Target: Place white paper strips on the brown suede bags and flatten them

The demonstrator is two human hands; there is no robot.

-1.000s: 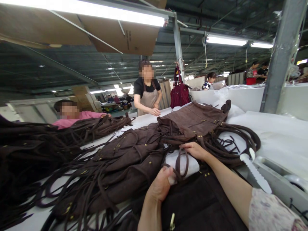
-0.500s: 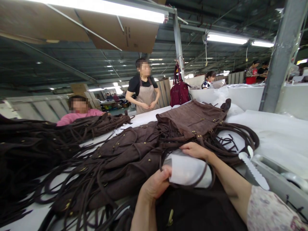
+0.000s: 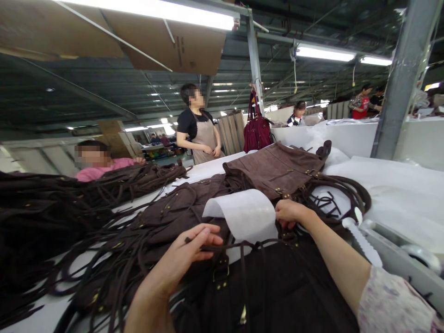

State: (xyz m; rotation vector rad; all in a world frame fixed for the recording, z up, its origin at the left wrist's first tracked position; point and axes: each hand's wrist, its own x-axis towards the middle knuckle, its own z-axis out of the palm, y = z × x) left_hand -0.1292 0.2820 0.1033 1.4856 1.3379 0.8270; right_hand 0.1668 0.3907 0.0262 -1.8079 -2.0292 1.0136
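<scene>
A dark brown bag (image 3: 277, 282) with a brass-coloured fitting lies in front of me. White paper (image 3: 249, 213) curls up out of its mouth. My left hand (image 3: 189, 249) is at the left end of the mouth, fingers partly bent, with a thin dark cord (image 3: 236, 245) running through them. At the right end my right hand (image 3: 292, 213) has its fingers curled down beside the paper, by the bag's rim; their tips are hidden. Just beyond lies another brown bag (image 3: 274, 166), flat on the pile.
More dark bags with tangled straps (image 3: 138, 231) cover the left side. A white serrated tool (image 3: 362, 240) and a grey metal machine part (image 3: 398, 245) are at right. A maroon bag (image 3: 257, 132) hangs by a post. Across the table stands a person in an apron (image 3: 203, 136); another person sits left.
My left hand has let go of the paper, moved left and taken the cord. The paper now arches higher above the bag's mouth, which has come up into view.
</scene>
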